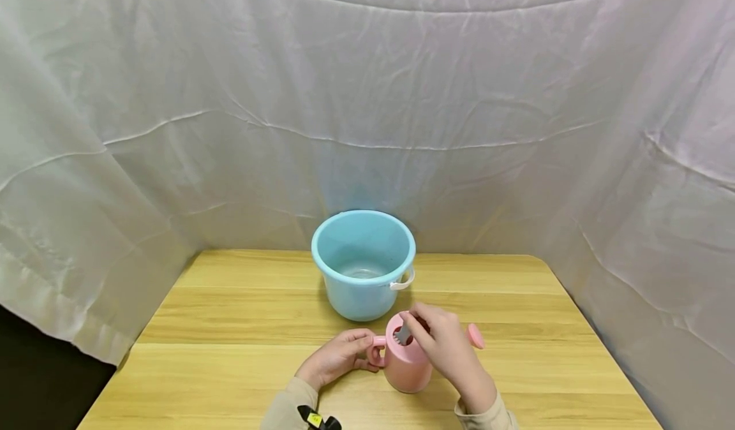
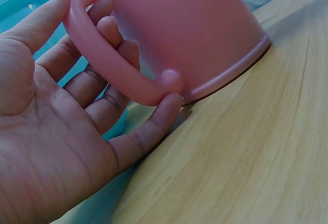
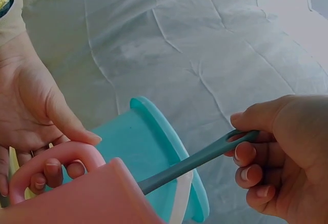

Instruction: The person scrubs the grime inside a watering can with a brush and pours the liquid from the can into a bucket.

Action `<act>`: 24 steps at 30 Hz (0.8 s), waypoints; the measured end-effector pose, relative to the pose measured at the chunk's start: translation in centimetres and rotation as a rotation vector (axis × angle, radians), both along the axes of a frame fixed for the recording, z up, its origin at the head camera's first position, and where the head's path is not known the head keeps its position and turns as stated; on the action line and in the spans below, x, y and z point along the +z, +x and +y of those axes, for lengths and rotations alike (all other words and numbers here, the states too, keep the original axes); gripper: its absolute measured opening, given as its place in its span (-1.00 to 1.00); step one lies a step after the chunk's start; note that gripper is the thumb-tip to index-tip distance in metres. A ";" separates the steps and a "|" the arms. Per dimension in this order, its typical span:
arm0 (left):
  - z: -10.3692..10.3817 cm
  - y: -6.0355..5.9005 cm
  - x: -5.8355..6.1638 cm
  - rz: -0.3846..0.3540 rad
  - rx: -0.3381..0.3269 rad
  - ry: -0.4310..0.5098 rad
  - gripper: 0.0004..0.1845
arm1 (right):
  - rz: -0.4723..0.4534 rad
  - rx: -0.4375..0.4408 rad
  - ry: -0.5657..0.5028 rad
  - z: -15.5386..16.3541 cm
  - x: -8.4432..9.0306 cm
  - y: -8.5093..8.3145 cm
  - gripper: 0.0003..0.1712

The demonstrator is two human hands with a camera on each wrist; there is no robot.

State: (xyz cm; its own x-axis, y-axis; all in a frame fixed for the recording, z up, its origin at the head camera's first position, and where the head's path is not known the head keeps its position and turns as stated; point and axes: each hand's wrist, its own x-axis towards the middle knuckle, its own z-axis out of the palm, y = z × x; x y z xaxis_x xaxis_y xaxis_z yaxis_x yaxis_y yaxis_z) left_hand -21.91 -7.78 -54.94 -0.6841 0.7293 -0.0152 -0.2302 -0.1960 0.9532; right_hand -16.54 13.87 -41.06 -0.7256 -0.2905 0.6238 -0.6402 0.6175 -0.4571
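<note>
A pink watering can (image 1: pixel 409 374) stands upright on the wooden table, its round spout head (image 1: pixel 475 335) pointing right. My left hand (image 1: pixel 342 357) holds the can's handle (image 2: pixel 105 52), thumb at the top and several fingers passing through the loop. Over the can, my right hand (image 1: pixel 446 344) pinches the end of a grey long-handled tool (image 3: pixel 189 165) between thumb and fingers. This tool has a hanging hole in its handle and slants down into the can's top opening. Pale teeth or bristles show at the opening in the head view; the rest of its lower end is hidden inside.
Just behind the can stands a light blue bucket (image 1: pixel 363 300), its white handle (image 1: pixel 404 281) hanging at the right side of the rim. The wooden table (image 1: pixel 230 347) has pale cloth curtains (image 1: pixel 367 111) at its back and sides.
</note>
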 end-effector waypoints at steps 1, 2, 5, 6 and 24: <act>0.0 0.0 0.0 0.002 -0.001 0.002 -0.76 | 0.013 -0.002 -0.001 0.0 0.0 0.0 -0.83; 0.0 0.0 0.0 0.003 -0.001 0.003 -0.76 | 0.021 -0.004 -0.002 0.0 0.0 0.0 -0.83; 0.0 0.0 0.0 0.007 -0.001 0.004 -0.76 | 0.026 -0.001 -0.005 0.0 0.0 -0.1 -0.84; 0.0 0.0 0.0 0.007 -0.001 0.003 -0.76 | 0.024 -0.001 -0.004 0.0 0.0 -0.1 -0.84; 0.0 0.0 -0.1 0.009 -0.006 0.008 -0.74 | -0.211 -0.027 0.137 -0.4 -1.0 -0.7 -0.73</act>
State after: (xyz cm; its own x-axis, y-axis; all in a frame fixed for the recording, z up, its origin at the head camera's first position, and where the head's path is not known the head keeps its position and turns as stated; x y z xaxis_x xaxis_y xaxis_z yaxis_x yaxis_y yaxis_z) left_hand -21.88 -7.76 -55.00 -0.6794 0.7337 -0.0032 -0.2233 -0.2026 0.9535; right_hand -17.27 13.52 -42.02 -0.8440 -0.3411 0.4139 -0.5223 0.6982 -0.4896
